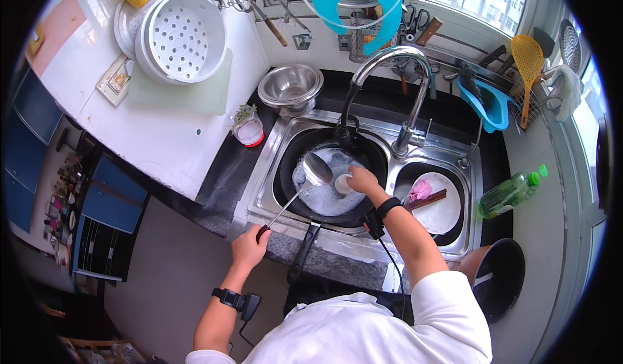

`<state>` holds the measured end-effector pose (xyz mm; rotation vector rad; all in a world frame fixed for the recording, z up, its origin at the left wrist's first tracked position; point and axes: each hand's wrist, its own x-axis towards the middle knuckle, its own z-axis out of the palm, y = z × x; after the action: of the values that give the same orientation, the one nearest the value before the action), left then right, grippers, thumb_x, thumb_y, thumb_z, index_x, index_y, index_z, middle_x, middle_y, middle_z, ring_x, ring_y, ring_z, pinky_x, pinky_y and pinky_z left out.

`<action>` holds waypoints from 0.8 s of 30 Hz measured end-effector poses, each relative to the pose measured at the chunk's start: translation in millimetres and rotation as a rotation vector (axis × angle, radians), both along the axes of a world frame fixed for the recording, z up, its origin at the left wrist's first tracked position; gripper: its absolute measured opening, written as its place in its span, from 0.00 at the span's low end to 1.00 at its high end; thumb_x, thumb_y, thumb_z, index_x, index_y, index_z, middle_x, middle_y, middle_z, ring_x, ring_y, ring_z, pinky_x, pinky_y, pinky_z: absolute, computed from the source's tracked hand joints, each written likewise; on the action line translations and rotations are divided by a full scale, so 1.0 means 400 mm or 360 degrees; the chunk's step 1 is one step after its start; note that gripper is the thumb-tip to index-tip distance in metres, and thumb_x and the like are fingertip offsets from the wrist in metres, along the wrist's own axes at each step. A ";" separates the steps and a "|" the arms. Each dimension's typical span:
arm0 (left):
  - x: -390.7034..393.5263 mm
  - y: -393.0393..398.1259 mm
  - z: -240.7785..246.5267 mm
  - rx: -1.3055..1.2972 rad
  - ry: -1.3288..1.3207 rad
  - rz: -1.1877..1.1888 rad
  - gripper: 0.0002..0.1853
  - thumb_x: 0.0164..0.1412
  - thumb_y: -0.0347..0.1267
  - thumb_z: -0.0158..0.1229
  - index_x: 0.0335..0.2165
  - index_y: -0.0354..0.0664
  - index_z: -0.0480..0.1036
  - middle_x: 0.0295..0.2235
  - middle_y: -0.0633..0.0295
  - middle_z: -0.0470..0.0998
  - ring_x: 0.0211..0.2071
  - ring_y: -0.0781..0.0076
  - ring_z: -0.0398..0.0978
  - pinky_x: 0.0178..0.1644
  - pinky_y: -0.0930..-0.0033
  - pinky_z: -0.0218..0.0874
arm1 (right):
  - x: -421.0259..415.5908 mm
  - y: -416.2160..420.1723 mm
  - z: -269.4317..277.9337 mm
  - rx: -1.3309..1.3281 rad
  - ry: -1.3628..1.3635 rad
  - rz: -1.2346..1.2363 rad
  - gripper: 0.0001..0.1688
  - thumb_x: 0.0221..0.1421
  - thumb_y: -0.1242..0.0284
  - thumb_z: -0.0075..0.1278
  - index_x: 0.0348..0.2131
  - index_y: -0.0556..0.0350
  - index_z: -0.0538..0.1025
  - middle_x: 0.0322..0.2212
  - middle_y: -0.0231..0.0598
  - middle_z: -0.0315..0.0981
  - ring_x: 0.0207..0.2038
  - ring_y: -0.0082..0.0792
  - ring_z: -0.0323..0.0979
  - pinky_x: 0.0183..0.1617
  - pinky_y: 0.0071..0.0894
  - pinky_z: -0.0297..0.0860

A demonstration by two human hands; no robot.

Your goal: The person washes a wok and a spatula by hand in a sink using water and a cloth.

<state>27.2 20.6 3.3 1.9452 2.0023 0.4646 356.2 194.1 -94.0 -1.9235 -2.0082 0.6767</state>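
My left hand (249,248) grips the dark handle of a metal cooking spoon or turner (317,169). Its broad head is tilted over a black wok (375,154) that sits in the left basin of the steel sink (260,189). Foamy water (319,202) covers the wok's bottom, and its black handle (305,249) juts over the counter's front edge. Inside the wok, my right hand (362,180) holds a small white object (343,184), perhaps a sponge, close beside the metal head. The fingers partly hide it.
A chrome faucet (413,96) arches over the wok. In the right basin lie a white dish (445,213), a pink cloth (420,189) and brown chopsticks (428,199). Steel bowls (291,84), a red-lidded jar (248,130) and a green bottle (508,196) stand around the sink.
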 end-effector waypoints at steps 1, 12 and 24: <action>0.002 -0.002 0.006 0.0011 -0.0014 -0.0021 0.15 0.55 0.44 0.52 0.32 0.45 0.72 0.24 0.54 0.76 0.29 0.49 0.74 0.31 0.56 0.63 | 0.011 -0.006 0.012 0.0038 0.0040 -0.0034 0.19 0.46 0.67 0.45 0.40 0.51 0.74 0.39 0.51 0.72 0.42 0.50 0.70 0.45 0.43 0.67; 0.196 0.029 0.066 -0.0078 -0.0214 -0.0589 0.14 0.55 0.43 0.52 0.32 0.44 0.71 0.23 0.53 0.76 0.27 0.50 0.74 0.29 0.55 0.63 | 0.318 -0.100 0.299 0.0437 0.0429 -0.0543 0.16 0.50 0.67 0.44 0.37 0.53 0.75 0.33 0.51 0.74 0.39 0.50 0.71 0.43 0.40 0.67; 0.578 0.002 -0.096 -0.0493 -0.0560 -0.1125 0.19 0.58 0.43 0.47 0.35 0.35 0.68 0.29 0.43 0.75 0.33 0.43 0.72 0.36 0.50 0.61 | 0.492 -0.248 0.371 0.0412 0.0371 -0.0647 0.15 0.49 0.69 0.46 0.37 0.55 0.75 0.30 0.49 0.75 0.35 0.46 0.74 0.40 0.36 0.68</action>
<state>258.4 21.4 -35.0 2.0259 1.0084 0.2647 552.9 94.9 54.4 -1.9112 -1.4275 0.4815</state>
